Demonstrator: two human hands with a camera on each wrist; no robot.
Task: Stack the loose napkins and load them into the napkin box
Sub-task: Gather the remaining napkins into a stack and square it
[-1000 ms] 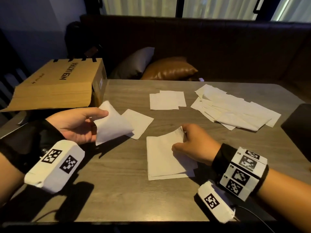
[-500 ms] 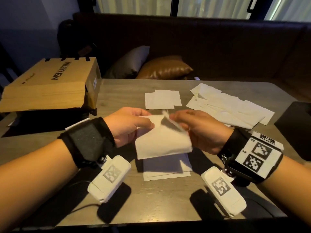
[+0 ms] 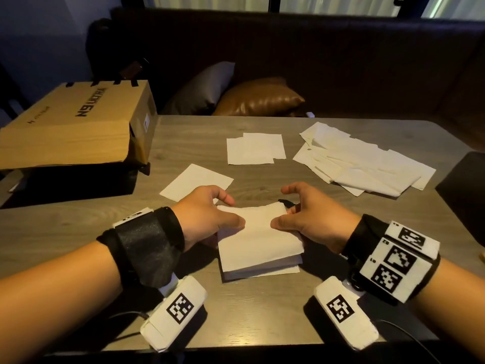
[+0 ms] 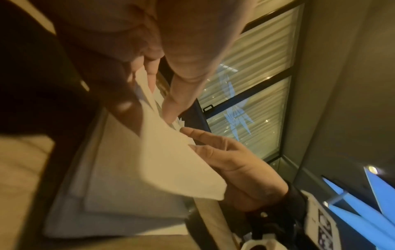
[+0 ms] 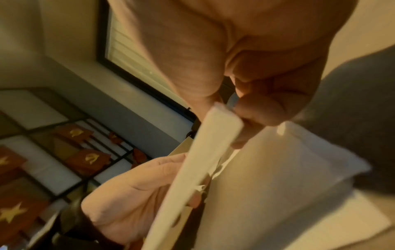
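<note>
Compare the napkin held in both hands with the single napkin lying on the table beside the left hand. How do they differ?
The held napkin is gripped by the left hand and right hand over the stack; the single napkin lies untouched on the table. The held napkin bends; the single napkin lies flat. Both are white.

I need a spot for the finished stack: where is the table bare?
Bare wood lies along the near edge of the grey-brown wooden table between the wrists, and on the left below the tan cardboard box. The far right is crowded by the spread pile of white paper napkins.
</note>
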